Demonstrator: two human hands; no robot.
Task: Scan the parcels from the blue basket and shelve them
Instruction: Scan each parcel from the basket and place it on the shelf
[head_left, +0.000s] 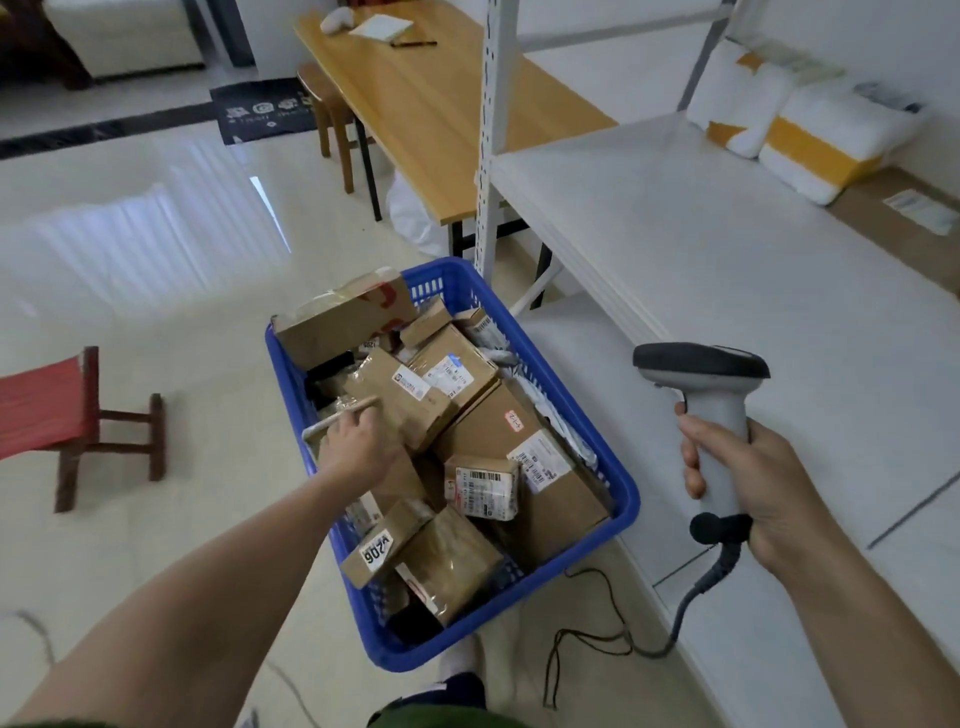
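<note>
A blue basket (621, 483) stands on the floor, filled with several brown cardboard parcels bearing white labels. My left hand (358, 447) reaches into its left side and grips the edge of a thin flat parcel (332, 418). Next to that hand lies a labelled box (410, 400). To the right, over the shelf, my right hand (748, 483) holds a grey barcode scanner (711, 400) by its handle, head pointing left. The scanner's coiled cable (696, 603) runs down to the floor.
A white metal shelf (727, 270) runs along the right, holding white-and-yellow padded parcels (810, 140) and a flat brown box (893, 208) at the back. A wooden table (441, 114) and stool stand behind the basket. A red stool (47, 410) is at the left.
</note>
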